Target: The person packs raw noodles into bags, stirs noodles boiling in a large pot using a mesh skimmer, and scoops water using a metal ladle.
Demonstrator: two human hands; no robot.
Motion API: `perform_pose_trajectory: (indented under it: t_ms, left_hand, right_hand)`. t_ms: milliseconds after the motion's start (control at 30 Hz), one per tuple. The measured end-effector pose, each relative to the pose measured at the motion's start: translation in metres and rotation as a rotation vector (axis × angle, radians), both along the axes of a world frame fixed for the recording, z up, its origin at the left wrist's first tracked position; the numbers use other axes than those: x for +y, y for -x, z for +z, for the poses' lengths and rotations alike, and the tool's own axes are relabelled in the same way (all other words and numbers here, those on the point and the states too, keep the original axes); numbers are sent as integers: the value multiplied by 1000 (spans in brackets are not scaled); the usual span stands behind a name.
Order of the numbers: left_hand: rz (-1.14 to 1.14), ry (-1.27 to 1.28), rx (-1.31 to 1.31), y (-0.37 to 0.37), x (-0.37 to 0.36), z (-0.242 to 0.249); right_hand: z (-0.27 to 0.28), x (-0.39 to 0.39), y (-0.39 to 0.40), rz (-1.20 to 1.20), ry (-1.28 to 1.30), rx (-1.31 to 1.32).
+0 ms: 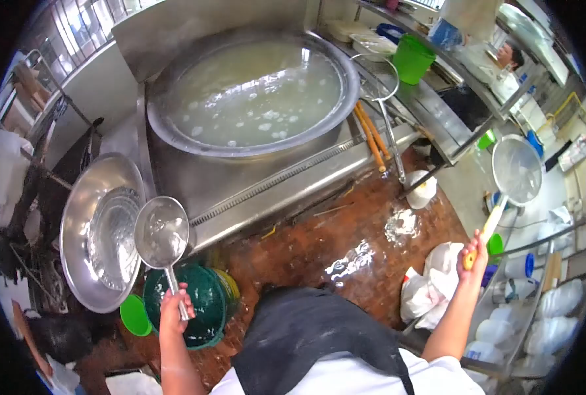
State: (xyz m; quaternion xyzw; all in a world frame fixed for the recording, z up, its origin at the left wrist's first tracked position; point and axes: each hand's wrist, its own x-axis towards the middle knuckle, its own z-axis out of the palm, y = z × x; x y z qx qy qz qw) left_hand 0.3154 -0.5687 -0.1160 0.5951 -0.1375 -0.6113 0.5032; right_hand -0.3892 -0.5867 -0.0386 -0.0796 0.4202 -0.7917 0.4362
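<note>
My left hand (pixel 176 307) is closed round the handle of a metal ladle (pixel 162 232), its round bowl tilted up over the edge of a wide steel basin (pixel 76 247). Out to the right, my right hand (pixel 475 258) grips the yellowish handle of a round mesh strainer (pixel 518 170), held up and away from my body. In front of me a huge metal wok (pixel 168 135) holds cloudy, greenish liquid with patches of foam. Below the ladle stands a dark green bucket (pixel 219 322).
A lime green bucket (pixel 415 59) stands on the steel counter at the back right, near a long-handled ring (pixel 396 82). Two wooden sticks (pixel 371 138) lean by the stove. A white sack (pixel 431 289) sits on the wet brick floor (pixel 293 257). Another person (pixel 500 76) is beyond the shelves.
</note>
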Motion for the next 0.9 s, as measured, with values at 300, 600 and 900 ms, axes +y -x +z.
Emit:
perform_pose_trajectory:
  t_ms: [300,600,900]
  left_hand:
    - [-71,26,84,-11,-8,-11]
    - [-80,-60,231,-21,-12,-14]
    - [-32,-177,128,-27,-9,15]
  right_hand:
    - [50,-80,-144,-77,-140,375]
    - [20,-171,-182,160,-422,736]
    - [-3,-403,-197,369,-376,1034]
